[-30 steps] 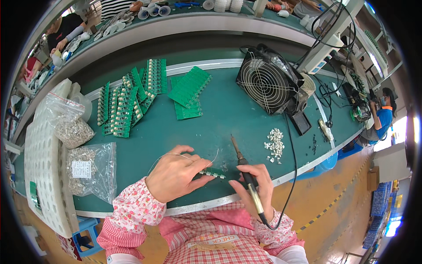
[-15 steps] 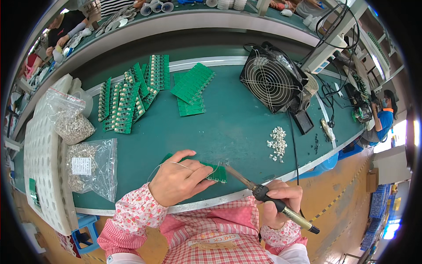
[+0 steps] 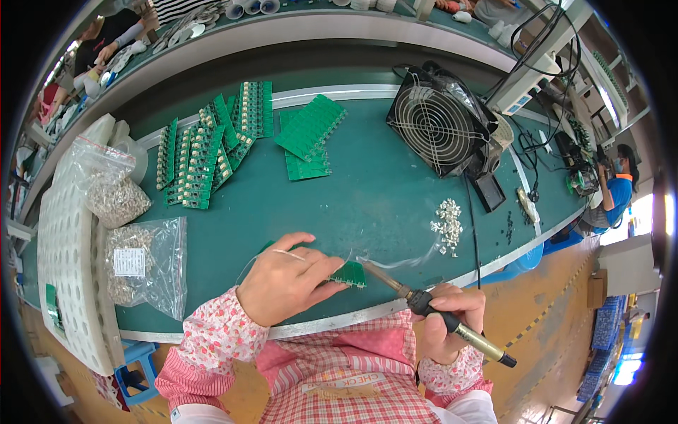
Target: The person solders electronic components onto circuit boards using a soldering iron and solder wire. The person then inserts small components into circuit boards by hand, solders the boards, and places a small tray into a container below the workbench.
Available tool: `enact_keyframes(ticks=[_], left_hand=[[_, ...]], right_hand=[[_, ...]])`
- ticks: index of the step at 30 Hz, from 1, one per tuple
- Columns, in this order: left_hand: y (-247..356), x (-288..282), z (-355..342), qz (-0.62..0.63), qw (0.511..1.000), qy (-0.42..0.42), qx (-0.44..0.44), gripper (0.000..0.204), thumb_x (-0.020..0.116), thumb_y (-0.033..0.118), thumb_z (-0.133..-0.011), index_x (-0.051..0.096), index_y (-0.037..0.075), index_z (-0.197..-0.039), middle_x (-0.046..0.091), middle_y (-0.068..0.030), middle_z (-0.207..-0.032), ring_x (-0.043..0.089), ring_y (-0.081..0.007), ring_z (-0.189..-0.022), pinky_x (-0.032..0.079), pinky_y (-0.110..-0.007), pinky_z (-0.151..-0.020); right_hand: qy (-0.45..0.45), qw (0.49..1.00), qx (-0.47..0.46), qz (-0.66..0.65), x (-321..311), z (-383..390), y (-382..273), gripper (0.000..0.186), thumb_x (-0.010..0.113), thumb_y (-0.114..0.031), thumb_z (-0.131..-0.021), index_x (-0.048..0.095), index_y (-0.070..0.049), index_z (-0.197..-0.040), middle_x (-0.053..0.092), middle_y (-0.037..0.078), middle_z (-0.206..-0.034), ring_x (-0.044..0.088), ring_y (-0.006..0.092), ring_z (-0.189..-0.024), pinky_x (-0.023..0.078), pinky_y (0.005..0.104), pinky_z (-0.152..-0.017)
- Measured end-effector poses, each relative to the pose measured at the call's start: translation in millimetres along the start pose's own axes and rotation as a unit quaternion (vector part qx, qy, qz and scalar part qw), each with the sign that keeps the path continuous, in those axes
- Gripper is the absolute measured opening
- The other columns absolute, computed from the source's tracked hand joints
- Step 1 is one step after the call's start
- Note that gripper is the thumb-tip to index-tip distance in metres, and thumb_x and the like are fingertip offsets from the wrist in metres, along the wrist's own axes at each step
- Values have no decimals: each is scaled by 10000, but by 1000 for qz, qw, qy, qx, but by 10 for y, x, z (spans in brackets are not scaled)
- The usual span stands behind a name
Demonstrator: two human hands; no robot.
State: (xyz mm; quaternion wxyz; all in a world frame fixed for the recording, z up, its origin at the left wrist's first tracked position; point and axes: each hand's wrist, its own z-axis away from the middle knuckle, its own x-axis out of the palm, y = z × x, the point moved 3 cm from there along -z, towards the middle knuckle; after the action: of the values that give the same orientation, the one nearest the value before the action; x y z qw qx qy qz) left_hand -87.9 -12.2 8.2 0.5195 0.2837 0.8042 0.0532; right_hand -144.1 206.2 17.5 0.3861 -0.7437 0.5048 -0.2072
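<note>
My left hand (image 3: pixel 286 278) is closed around a green circuit board (image 3: pixel 349 274) near the table's front edge. A thin strand of solder wire (image 3: pixel 248 266) runs over the back of that hand, and its end comes out by the fingertips. My right hand (image 3: pixel 452 318) grips a soldering iron (image 3: pixel 462 331) by its black and gold handle. The iron's tip points left, just above the board's right end, and pale smoke (image 3: pixel 417 260) drifts to the right of it. Whether tip, wire and board touch is too small to tell.
White connectors (image 3: pixel 448 226) lie in a pile at the right, near a black fan (image 3: pixel 439 127). Boards with parts (image 3: pixel 198 166) and bare green boards (image 3: pixel 311 127) lie at the back. Bags of small parts (image 3: pixel 145 265) and a white foam tray (image 3: pixel 70 247) stand left.
Smoke now trails rightward from the iron's tip. The view has shifted slightly; both hands keep their grips, with the iron still beside the board.
</note>
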Motion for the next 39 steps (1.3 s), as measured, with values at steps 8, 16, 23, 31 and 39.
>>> enact_keyframes(ticks=[8,16,23,31,39], left_hand=[[-92,-143,-191,-16,997,-65,-35,464,772,226,-700,582,83,-1099,668,-8,-778,654,-171,-709,490,-387,-855],[-135,-182,-121,-18,997,-68,-38,470,773,217,-703,581,85,-1111,665,0,-778,655,-166,-732,481,-393,-866],[-167,-215,-80,-26,997,-53,-49,441,777,198,-699,600,84,-1087,665,9,-771,656,-156,-740,471,-394,-875],[-163,-250,49,-18,998,-49,-36,377,763,194,-709,615,87,-1039,643,5,-719,644,-161,-705,485,-384,-856],[-82,-133,255,-58,998,11,23,397,756,170,-712,590,48,-1051,604,-19,-725,629,-169,-704,502,-388,-837]], right_hand=[[64,991,118,12,-136,149,136,160,573,27,-809,482,20,-941,560,110,-803,554,119,-559,449,235,-529],[85,985,150,0,-151,169,179,176,549,15,-825,450,11,-970,564,116,-762,560,110,-554,465,216,-524],[88,984,155,-2,-131,172,187,183,585,-32,-847,450,6,-965,574,115,-755,557,104,-558,462,214,-522],[61,985,159,-11,-37,175,151,196,617,-39,-843,470,5,-963,580,99,-731,551,100,-566,442,215,-517],[-42,977,201,-51,206,69,178,174,630,-3,-823,493,0,-931,627,85,-711,569,79,-562,436,215,-497]])
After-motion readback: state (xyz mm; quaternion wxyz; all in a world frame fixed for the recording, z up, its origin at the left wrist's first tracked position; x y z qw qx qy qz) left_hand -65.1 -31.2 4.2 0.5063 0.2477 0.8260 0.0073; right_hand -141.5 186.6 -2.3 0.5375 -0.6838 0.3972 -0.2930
